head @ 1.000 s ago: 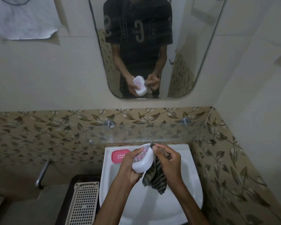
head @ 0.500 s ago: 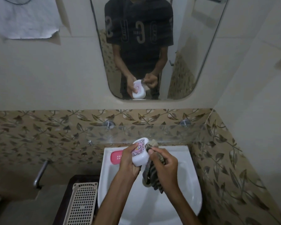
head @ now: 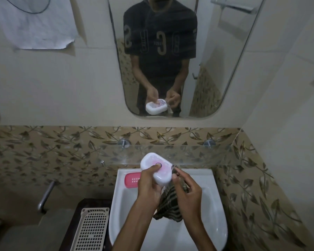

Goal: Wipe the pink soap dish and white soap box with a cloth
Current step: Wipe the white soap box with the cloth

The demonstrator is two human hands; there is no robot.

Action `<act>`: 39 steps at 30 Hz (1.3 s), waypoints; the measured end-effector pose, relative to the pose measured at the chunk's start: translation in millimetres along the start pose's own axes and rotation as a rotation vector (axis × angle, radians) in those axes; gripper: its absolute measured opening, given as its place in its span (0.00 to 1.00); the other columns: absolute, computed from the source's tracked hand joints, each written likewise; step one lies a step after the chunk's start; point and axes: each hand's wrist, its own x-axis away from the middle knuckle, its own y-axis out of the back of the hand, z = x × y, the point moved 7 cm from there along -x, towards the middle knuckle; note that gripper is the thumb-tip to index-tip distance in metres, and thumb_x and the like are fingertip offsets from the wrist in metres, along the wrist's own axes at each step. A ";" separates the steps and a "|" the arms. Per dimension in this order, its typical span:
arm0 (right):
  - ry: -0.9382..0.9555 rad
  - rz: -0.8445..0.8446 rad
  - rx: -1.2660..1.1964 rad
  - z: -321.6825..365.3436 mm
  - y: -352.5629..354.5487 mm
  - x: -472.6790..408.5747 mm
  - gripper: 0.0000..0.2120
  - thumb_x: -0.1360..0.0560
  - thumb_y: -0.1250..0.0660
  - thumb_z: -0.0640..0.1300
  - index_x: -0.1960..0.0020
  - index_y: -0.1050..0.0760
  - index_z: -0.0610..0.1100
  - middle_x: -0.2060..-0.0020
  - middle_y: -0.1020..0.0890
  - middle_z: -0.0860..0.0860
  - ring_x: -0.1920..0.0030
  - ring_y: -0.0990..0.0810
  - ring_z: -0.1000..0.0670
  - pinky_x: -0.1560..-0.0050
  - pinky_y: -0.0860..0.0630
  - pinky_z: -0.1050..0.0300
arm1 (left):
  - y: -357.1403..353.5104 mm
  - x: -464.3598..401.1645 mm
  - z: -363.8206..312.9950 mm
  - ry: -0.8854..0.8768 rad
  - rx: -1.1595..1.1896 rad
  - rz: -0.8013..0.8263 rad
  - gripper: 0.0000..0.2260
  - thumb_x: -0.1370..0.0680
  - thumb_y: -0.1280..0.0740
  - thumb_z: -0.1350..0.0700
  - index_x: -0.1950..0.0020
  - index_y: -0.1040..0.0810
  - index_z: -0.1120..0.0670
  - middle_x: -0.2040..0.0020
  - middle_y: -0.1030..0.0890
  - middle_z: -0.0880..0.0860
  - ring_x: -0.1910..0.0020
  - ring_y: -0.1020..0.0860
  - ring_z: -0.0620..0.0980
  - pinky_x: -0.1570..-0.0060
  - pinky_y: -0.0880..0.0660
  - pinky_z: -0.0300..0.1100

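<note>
My left hand [head: 149,183] grips the white soap box [head: 157,167] above the sink, thumb on its pinkish upper face, which is turned up toward me. Right beside it, my right hand [head: 186,189] holds a dark striped cloth [head: 169,205] that hangs down into the basin, its top end touching the box's right edge. The pink soap dish [head: 131,180] lies on the sink's back left rim, partly hidden behind my left hand.
The white sink [head: 214,214] fills the lower middle. A glass shelf [head: 198,154] runs just behind the box, under a wall mirror [head: 216,60]. A beige perforated basket [head: 91,230] stands left of the sink, a metal handle [head: 45,196] farther left.
My left hand has turned the soap box from edge-on to its broad pinkish face up and raised it slightly. The right hand with the cloth has stayed beside it.
</note>
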 end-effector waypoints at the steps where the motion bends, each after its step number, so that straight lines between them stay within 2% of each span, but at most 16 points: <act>1: -0.046 -0.013 -0.024 -4.2 3.6 -3.2 0.11 0.21 0.27 0.42 0.44 0.15 0.57 0.48 0.12 0.61 0.44 0.15 0.59 0.45 0.18 0.65 | -1.3 1.6 1.4 0.020 -0.038 0.024 0.20 0.25 0.33 0.69 0.33 0.25 0.67 0.40 0.17 0.68 0.44 0.17 0.65 0.47 0.18 0.54; 4: -0.152 -0.009 -0.112 -11.5 8.7 -8.3 0.09 0.23 0.24 0.43 0.44 0.16 0.53 0.49 0.12 0.58 0.46 0.13 0.55 0.47 0.16 0.60 | -7.3 8.0 6.2 0.101 -0.066 0.120 0.25 0.30 0.30 0.70 0.33 0.25 0.67 0.44 0.16 0.68 0.47 0.16 0.65 0.46 0.18 0.55; 6: -0.140 -0.028 -0.114 -7.5 8.9 -6.9 0.08 0.23 0.23 0.44 0.45 0.16 0.52 0.51 0.11 0.58 0.48 0.13 0.57 0.50 0.16 0.62 | -8.1 8.9 8.1 0.133 0.000 0.138 0.23 0.28 0.30 0.67 0.33 0.26 0.67 0.48 0.16 0.67 0.51 0.15 0.64 0.48 0.17 0.55; 9: -0.130 -0.124 -0.070 -5.0 9.6 -2.6 0.06 0.23 0.23 0.44 0.48 0.16 0.54 0.53 0.11 0.59 0.49 0.13 0.58 0.51 0.17 0.62 | -5.8 9.5 11.7 0.086 0.035 0.060 0.17 0.25 0.31 0.64 0.37 0.25 0.66 0.54 0.14 0.65 0.58 0.13 0.61 0.60 0.16 0.50; 12: -0.110 -0.137 -0.044 -4.2 3.0 11.1 0.10 0.23 0.24 0.48 0.43 0.17 0.57 0.48 0.13 0.64 0.45 0.16 0.63 0.48 0.19 0.67 | -2.5 13.7 14.4 0.023 0.001 -0.028 0.08 0.24 0.31 0.62 0.45 0.24 0.60 0.62 0.13 0.59 0.67 0.14 0.57 0.72 0.19 0.45; 15: -0.018 -0.142 -0.016 1.1 1.5 20.8 0.13 0.23 0.24 0.47 0.41 0.17 0.59 0.45 0.15 0.68 0.43 0.18 0.67 0.48 0.22 0.72 | -3.1 14.3 14.0 0.028 0.046 -0.057 0.07 0.23 0.31 0.61 0.47 0.24 0.60 0.65 0.14 0.59 0.70 0.15 0.56 0.75 0.21 0.45; 20: -0.111 -0.149 -0.158 -8.3 7.2 1.5 0.08 0.19 0.28 0.41 0.48 0.12 0.51 0.50 0.11 0.55 0.45 0.13 0.53 0.44 0.16 0.54 | -7.2 15.8 18.3 0.092 0.102 -0.009 0.12 0.22 0.31 0.61 0.43 0.24 0.69 0.58 0.14 0.65 0.64 0.14 0.60 0.68 0.17 0.49; 21: -0.087 -0.120 -0.149 -5.2 5.4 2.6 0.09 0.20 0.28 0.39 0.49 0.12 0.52 0.51 0.10 0.54 0.46 0.13 0.53 0.45 0.16 0.55 | -7.2 16.1 19.0 0.109 0.113 0.003 0.14 0.21 0.32 0.61 0.41 0.25 0.70 0.54 0.14 0.67 0.61 0.14 0.61 0.62 0.15 0.50; 22: -0.039 -0.074 -0.126 0.9 1.2 5.7 0.10 0.21 0.27 0.38 0.51 0.11 0.52 0.52 0.10 0.53 0.48 0.12 0.53 0.47 0.17 0.58 | -7.5 15.0 18.4 0.124 0.126 0.016 0.17 0.21 0.33 0.61 0.37 0.26 0.71 0.48 0.16 0.68 0.56 0.15 0.63 0.51 0.16 0.52; 24: 0.050 0.040 -0.073 11.1 -8.3 11.9 0.10 0.23 0.25 0.39 0.52 0.11 0.53 0.54 0.11 0.52 0.51 0.12 0.54 0.51 0.18 0.63 | -6.9 8.8 17.1 0.162 0.145 0.025 0.21 0.20 0.34 0.61 0.31 0.29 0.72 0.39 0.21 0.69 0.47 0.20 0.64 0.31 0.26 0.54; 25: 0.047 0.055 -0.066 12.5 -9.6 9.2 0.10 0.23 0.25 0.38 0.53 0.11 0.53 0.55 0.11 0.52 0.52 0.12 0.55 0.52 0.19 0.63 | -7.7 7.4 16.7 0.174 0.154 0.033 0.22 0.20 0.34 0.61 0.31 0.29 0.73 0.38 0.22 0.70 0.45 0.21 0.64 0.28 0.29 0.55; 29: -0.003 -0.031 -0.145 17.0 -1.3 -9.1 0.14 0.21 0.27 0.35 0.54 0.12 0.53 0.55 0.10 0.53 0.54 0.13 0.58 0.54 0.20 0.67 | -14.2 11.5 17.4 0.196 0.194 0.076 0.20 0.20 0.35 0.62 0.33 0.28 0.73 0.43 0.19 0.71 0.49 0.17 0.65 0.36 0.24 0.55; 32: 0.101 0.102 -0.052 29.4 -12.7 1.5 0.12 0.22 0.26 0.35 0.52 0.11 0.52 0.56 0.12 0.48 0.59 0.14 0.57 0.59 0.20 0.67 | -10.3 5.1 14.0 0.194 0.207 0.071 0.25 0.26 0.31 0.62 0.31 0.27 0.72 0.40 0.21 0.69 0.42 0.21 0.65 0.28 0.29 0.55; 35: 0.039 0.048 -0.105 24.2 -3.3 -10.0 0.12 0.21 0.28 0.35 0.52 0.11 0.50 0.57 0.11 0.49 0.54 0.13 0.53 0.53 0.19 0.66 | -14.1 8.6 17.0 0.217 0.184 0.076 0.23 0.23 0.32 0.61 0.32 0.27 0.72 0.38 0.20 0.70 0.40 0.20 0.65 0.31 0.27 0.56; 37: -0.028 0.008 -0.164 21.0 0.3 -12.7 0.13 0.21 0.28 0.36 0.52 0.11 0.53 0.53 0.10 0.53 0.49 0.12 0.55 0.51 0.20 0.67 | -14.6 10.0 20.9 0.236 0.211 0.080 0.22 0.20 0.34 0.61 0.29 0.29 0.71 0.33 0.23 0.71 0.33 0.23 0.65 0.28 0.30 0.55; 39: 0.021 0.093 -0.115 27.3 -8.8 -2.8 0.13 0.21 0.27 0.36 0.50 0.11 0.53 0.51 0.10 0.54 0.48 0.13 0.56 0.50 0.20 0.67 | -12.0 7.3 19.9 0.239 0.220 0.065 0.24 0.20 0.34 0.61 0.27 0.30 0.70 0.29 0.26 0.70 0.33 0.25 0.64 0.25 0.33 0.55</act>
